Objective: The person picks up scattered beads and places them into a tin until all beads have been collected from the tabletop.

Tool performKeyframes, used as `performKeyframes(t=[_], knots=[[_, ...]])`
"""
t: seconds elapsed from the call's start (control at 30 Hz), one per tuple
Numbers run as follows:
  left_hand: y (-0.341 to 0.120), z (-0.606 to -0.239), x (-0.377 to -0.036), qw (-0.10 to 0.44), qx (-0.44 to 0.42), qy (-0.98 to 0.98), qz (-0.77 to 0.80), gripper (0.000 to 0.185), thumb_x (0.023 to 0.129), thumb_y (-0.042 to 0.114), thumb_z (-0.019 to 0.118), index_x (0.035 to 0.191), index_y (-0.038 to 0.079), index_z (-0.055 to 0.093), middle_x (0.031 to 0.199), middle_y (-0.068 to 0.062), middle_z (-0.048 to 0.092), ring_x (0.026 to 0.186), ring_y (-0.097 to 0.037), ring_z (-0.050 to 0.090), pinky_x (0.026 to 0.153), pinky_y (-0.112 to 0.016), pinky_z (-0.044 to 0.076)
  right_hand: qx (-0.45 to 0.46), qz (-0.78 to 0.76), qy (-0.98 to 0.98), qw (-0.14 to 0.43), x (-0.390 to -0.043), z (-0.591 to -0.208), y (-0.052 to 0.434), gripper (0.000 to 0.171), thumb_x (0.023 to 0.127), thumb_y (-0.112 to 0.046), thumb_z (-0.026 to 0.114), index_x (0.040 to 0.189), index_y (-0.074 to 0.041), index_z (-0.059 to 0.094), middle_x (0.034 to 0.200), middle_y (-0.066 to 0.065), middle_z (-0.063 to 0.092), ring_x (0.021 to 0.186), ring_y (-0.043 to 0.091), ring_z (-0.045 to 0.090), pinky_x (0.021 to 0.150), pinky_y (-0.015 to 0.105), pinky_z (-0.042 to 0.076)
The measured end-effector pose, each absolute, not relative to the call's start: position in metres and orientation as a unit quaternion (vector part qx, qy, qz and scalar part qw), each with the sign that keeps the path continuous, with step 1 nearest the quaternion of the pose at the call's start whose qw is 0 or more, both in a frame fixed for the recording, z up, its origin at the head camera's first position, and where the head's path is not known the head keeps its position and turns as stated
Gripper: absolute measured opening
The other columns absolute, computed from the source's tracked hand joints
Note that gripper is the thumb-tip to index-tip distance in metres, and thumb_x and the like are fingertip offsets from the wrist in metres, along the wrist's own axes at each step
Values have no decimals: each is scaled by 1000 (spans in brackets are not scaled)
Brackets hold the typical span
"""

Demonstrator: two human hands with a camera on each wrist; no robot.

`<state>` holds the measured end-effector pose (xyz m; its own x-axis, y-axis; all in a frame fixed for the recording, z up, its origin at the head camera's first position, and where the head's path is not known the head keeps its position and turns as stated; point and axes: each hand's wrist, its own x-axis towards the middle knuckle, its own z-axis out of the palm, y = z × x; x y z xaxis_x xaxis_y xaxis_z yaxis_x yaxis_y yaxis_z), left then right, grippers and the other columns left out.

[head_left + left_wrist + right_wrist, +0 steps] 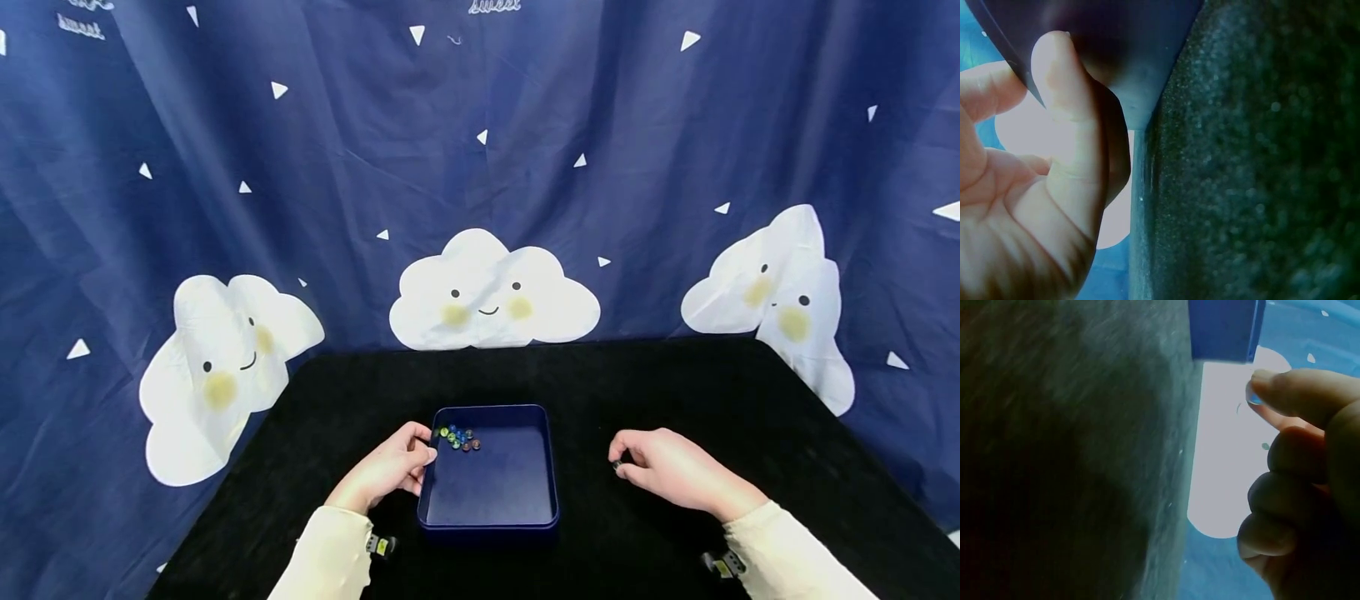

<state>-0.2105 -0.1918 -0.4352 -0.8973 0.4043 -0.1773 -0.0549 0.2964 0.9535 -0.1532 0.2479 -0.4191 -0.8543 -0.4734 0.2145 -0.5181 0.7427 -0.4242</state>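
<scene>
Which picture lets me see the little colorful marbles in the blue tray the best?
The head view. It looks down into the blue tray, so the marbles show clustered in its far left corner, near the left hand. The left wrist view shows only the tray's dark outer wall and a thumb. The right wrist view shows just a tray corner, no tray marbles.

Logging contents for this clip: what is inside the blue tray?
A cluster of small coloured marbles lies in the blue tray, at its far left corner; the rest of the floor looks bare. The left hand holds the left wall.
</scene>
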Motion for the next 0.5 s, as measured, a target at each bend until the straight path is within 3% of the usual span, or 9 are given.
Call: performKeyframes(t=[0.23,0.5], knots=[[-192,-433,-212,192,110,781,584,41,99,14,60,128,-5,38,84,-14,54,60,-18,54,57,-34,56,239,268,-930,78,-160,-411,230,18,91,-19,75,101,-31,66,60,-19,41,51,-1,40,55,23,43],[-193,-439,-212,202,112,780,582,41,99,15,59,128,-5,39,81,-10,54,61,-18,54,58,-33,55,242,295,-921,79,-163,-412,210,14,92,-21,73,104,-26,68,59,-18,40,48,-1,38,53,23,43]])
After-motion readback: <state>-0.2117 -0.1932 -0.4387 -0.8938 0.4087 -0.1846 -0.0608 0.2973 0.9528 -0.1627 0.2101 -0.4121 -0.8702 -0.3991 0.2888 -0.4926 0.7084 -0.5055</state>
